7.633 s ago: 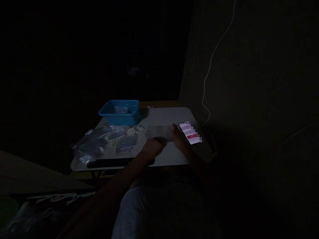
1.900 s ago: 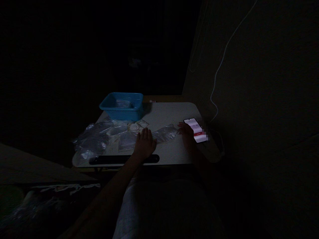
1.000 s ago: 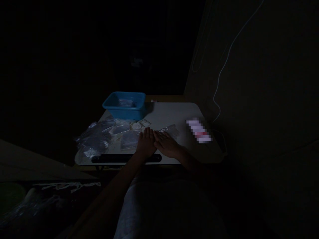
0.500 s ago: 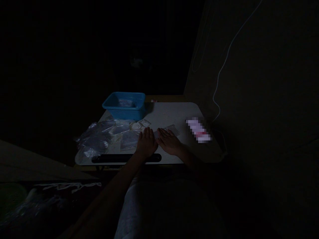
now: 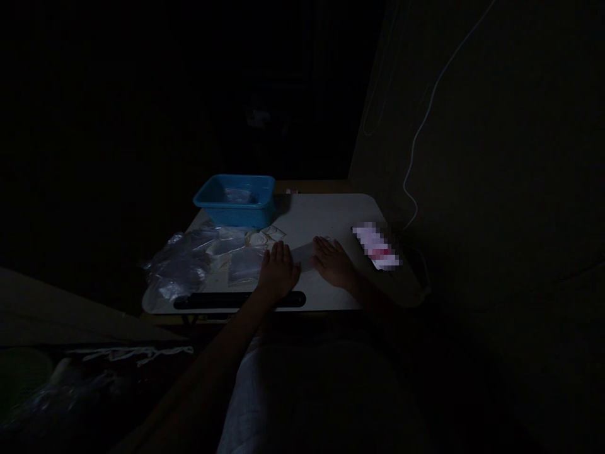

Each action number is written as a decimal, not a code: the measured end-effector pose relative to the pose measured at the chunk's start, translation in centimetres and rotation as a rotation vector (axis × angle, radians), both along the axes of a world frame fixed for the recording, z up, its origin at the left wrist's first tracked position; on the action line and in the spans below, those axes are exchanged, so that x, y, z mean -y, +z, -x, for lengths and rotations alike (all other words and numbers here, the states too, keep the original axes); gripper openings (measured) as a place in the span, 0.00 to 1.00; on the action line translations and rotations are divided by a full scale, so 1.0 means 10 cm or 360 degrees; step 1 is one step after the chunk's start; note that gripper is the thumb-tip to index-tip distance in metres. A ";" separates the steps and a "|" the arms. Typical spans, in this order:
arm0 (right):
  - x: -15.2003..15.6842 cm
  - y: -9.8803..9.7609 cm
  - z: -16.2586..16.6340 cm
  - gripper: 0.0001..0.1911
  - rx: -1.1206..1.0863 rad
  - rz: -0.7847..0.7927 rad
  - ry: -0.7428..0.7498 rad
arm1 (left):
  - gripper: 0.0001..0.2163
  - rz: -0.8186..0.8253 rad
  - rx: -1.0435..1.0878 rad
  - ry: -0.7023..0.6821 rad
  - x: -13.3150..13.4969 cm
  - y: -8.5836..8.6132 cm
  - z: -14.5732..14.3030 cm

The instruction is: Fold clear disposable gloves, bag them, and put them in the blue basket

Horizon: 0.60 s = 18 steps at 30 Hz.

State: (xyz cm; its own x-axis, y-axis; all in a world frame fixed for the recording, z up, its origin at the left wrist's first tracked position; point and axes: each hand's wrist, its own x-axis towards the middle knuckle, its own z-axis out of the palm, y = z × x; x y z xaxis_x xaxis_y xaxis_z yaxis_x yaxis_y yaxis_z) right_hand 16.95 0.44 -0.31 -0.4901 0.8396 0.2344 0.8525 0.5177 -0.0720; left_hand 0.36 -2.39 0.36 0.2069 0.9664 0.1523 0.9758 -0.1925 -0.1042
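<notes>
A clear plastic bag (image 5: 303,255) lies flat on the white table, between my two hands. My left hand (image 5: 278,271) rests palm down at its left end, fingers stretched out. On its right part my right hand (image 5: 333,261) lies flat, fingers extended. Just left of my left hand is another flat clear plastic bag (image 5: 244,265). Small pale flat packets (image 5: 271,236) sit beyond my left fingertips; the dim light hides what they are.
A blue plastic basin (image 5: 239,215) with clear plastic inside stands at the back left. Crumpled clear plastic bags (image 5: 177,268) pile up at the left edge. A blurred-out phone-like device (image 5: 377,246) lies right. A black strip (image 5: 208,301) runs along the front edge of the table (image 5: 326,211).
My right hand has slid to the right across the clear plastic bag, uncovering more of its middle. My left hand has stayed in place.
</notes>
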 end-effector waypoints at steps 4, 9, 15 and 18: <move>0.00 0.01 -0.01 0.30 -0.0012 0.0019 -0.0026 | 0.28 0.0006 -0.0004 -0.0007 0.00 0.01 0.00; 0.00 -0.01 0.00 0.30 -0.0025 0.0003 -0.0079 | 0.27 0.0033 -0.0017 0.0007 0.01 0.02 -0.01; 0.00 0.00 0.00 0.30 -0.0026 0.0012 -0.0095 | 0.28 0.0050 -0.0029 0.0015 0.01 0.04 -0.01; -0.01 0.01 -0.01 0.31 -0.0030 0.0011 -0.0098 | 0.28 0.0041 -0.0025 0.0012 0.00 0.02 -0.01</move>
State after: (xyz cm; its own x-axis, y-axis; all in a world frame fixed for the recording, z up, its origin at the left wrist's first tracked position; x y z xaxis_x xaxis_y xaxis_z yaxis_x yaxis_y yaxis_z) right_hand 17.01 0.50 -0.23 -0.4330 0.8695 0.2375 0.8811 0.4639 -0.0918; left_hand 0.45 -2.43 0.57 0.2018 0.9715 0.1244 0.9755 -0.1879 -0.1148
